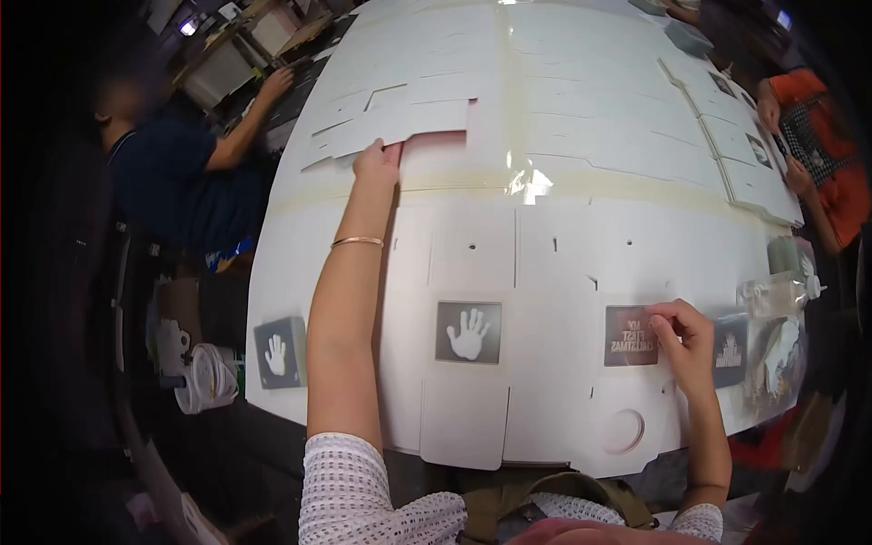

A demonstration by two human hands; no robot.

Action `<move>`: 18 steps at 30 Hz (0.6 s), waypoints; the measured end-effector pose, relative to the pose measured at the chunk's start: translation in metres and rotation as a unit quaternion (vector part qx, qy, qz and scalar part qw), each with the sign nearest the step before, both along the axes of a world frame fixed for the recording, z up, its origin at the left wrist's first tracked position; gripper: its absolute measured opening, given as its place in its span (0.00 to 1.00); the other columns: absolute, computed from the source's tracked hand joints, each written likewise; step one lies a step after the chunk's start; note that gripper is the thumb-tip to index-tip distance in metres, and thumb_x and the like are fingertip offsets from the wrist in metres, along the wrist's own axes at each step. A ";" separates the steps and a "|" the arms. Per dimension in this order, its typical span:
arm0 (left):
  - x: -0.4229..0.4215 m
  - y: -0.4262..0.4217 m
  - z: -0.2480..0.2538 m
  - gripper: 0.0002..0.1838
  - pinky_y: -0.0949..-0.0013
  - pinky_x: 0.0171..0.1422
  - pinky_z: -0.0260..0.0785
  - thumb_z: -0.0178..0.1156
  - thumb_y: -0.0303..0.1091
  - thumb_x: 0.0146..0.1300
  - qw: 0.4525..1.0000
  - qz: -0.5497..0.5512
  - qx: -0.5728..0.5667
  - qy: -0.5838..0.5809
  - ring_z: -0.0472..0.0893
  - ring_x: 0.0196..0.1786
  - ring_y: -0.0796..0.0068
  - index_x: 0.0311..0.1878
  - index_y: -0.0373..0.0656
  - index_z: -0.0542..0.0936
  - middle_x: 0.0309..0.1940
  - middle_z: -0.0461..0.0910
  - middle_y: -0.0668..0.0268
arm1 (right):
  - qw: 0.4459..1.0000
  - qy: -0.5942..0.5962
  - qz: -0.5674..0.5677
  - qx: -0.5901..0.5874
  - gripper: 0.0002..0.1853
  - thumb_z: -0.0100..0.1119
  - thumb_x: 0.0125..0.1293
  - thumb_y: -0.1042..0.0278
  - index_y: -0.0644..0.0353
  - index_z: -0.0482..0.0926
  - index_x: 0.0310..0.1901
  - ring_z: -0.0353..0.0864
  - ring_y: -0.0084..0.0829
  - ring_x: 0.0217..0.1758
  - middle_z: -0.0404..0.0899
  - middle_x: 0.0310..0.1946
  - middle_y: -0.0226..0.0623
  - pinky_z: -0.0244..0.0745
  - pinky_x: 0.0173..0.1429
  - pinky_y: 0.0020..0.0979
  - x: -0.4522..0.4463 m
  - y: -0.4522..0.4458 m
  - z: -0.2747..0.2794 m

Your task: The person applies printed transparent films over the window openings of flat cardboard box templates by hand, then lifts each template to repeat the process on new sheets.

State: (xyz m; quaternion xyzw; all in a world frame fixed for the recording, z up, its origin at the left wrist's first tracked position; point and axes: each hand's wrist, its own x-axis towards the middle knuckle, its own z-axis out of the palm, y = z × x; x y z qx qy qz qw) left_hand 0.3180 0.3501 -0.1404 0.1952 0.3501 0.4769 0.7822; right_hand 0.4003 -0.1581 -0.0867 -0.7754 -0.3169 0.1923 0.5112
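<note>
My left hand point(377, 162) reaches far forward, fingers closed on the near edge of a white die-cut card sheet point(409, 123) whose edge is lifted off the other card, with a reddish shadow beneath. Close to me lies another white die-cut card point(554, 400) with a round cut-out. On it are a dark rectangle with a white handprint point(468, 334) and a dark, glossy rectangle with mirrored "MY FIRST CHRISTMAS" lettering point(627, 341). My right hand point(688, 341) is at that lettered rectangle's upper right corner, thumb and forefinger pinched together; what they hold is too small to tell.
A dark block with a handprint point(280, 352) sits at the table's left edge, a dark lettered block point(729, 352) at the right. Clear plastic packaging point(772, 354) lies beyond it. White buckets point(209, 377) stand left. Co-workers are at left point(182, 173) and right point(817, 154).
</note>
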 end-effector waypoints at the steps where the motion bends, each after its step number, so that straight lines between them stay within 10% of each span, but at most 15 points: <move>1: 0.002 0.003 0.005 0.14 0.56 0.62 0.72 0.46 0.25 0.69 0.999 0.034 0.005 -0.021 0.77 0.53 0.56 0.55 0.29 0.65 0.51 0.73 0.52 | 1.000 0.008 0.002 0.001 0.04 0.56 0.63 0.78 0.65 0.80 0.37 0.69 0.12 0.25 0.75 0.25 0.25 0.63 0.29 0.16 0.001 -0.001 -0.001; 4: -0.027 0.014 0.063 0.11 0.64 0.57 0.75 0.48 0.22 0.68 0.986 0.022 -0.077 -0.145 0.79 0.50 0.65 0.50 0.27 0.70 0.43 0.77 0.53 | 0.992 0.120 -0.019 0.019 0.06 0.54 0.66 0.74 0.65 0.81 0.39 0.71 0.13 0.26 0.76 0.26 0.28 0.65 0.29 0.16 0.004 0.002 -0.001; 6: -0.099 -0.004 0.119 0.09 0.74 0.56 0.73 0.52 0.24 0.68 0.954 -0.226 0.015 -0.197 0.78 0.47 0.70 0.46 0.28 0.74 0.44 0.78 0.56 | 0.980 0.198 0.032 0.018 0.15 0.49 0.71 0.64 0.67 0.77 0.49 0.74 0.18 0.26 0.79 0.29 0.34 0.69 0.29 0.19 0.013 0.004 0.002; 10: -0.184 -0.087 0.163 0.15 0.76 0.60 0.69 0.48 0.30 0.71 0.957 -0.249 0.135 -0.069 0.76 0.54 0.75 0.57 0.35 0.71 0.51 0.77 0.62 | 0.794 0.535 0.084 0.276 0.36 0.38 0.72 0.42 0.74 0.63 0.62 0.81 0.35 0.36 0.79 0.41 0.50 0.78 0.46 0.31 0.021 0.010 0.002; 13: -0.222 -0.151 0.165 0.17 0.74 0.59 0.70 0.49 0.28 0.70 0.930 -0.274 0.238 0.057 0.77 0.55 0.75 0.60 0.33 0.67 0.52 0.77 0.61 | 0.749 0.554 0.084 0.354 0.39 0.38 0.69 0.37 0.74 0.65 0.61 0.81 0.40 0.40 0.78 0.45 0.53 0.76 0.52 0.35 0.027 -0.002 0.016; 16: -0.264 -0.153 0.126 0.20 0.79 0.43 0.74 0.54 0.28 0.66 0.861 -0.393 0.292 0.137 0.81 0.38 0.81 0.59 0.30 0.66 0.43 0.80 0.61 | 0.757 0.580 0.092 0.286 0.34 0.44 0.69 0.41 0.72 0.70 0.56 0.83 0.34 0.38 0.81 0.38 0.44 0.78 0.48 0.28 0.059 -0.050 -0.002; 18: -0.275 -0.165 0.113 0.18 0.83 0.37 0.71 0.55 0.27 0.65 0.846 -0.411 0.278 0.196 0.78 0.32 0.86 0.57 0.31 0.69 0.36 0.80 0.67 | 0.890 0.387 -0.036 0.239 0.20 0.53 0.68 0.57 0.70 0.76 0.48 0.82 0.25 0.37 0.82 0.34 0.34 0.77 0.45 0.24 0.021 -0.067 0.025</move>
